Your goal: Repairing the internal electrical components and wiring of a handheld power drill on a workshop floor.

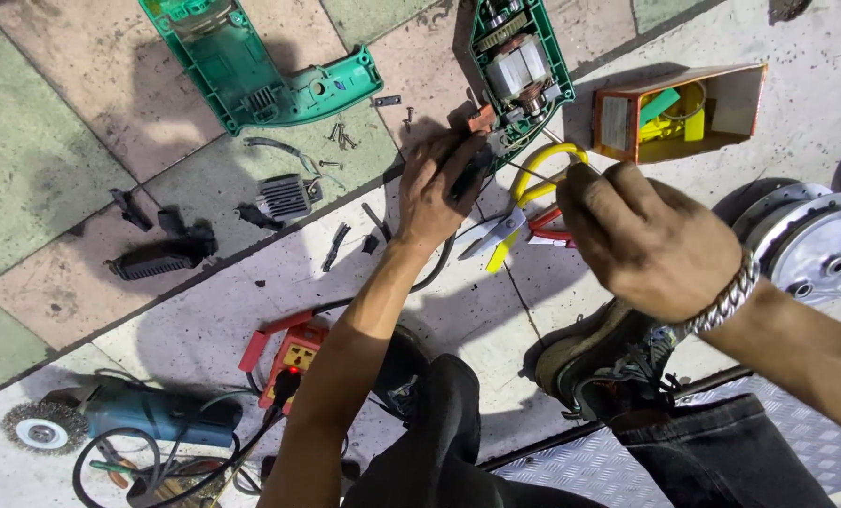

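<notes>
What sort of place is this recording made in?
Probably an informal power-tool repair spot on a tiled floor: an opened green plastic drill housing with its motor exposed, loose screws, and a blue angle grinder with wire wheel.

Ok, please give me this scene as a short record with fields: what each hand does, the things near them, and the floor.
left hand: left hand grips the lower end of the open green tool half, where its motor shows
right hand: right hand closed above the yellow-handled pliers; what it holds cannot be told
wrist: metal chain bracelet on the right wrist
near the hands: loose screws, orange box, empty green shell half
lower left: blue angle grinder with wire brush, red socket box
floor: tiled floor
</notes>
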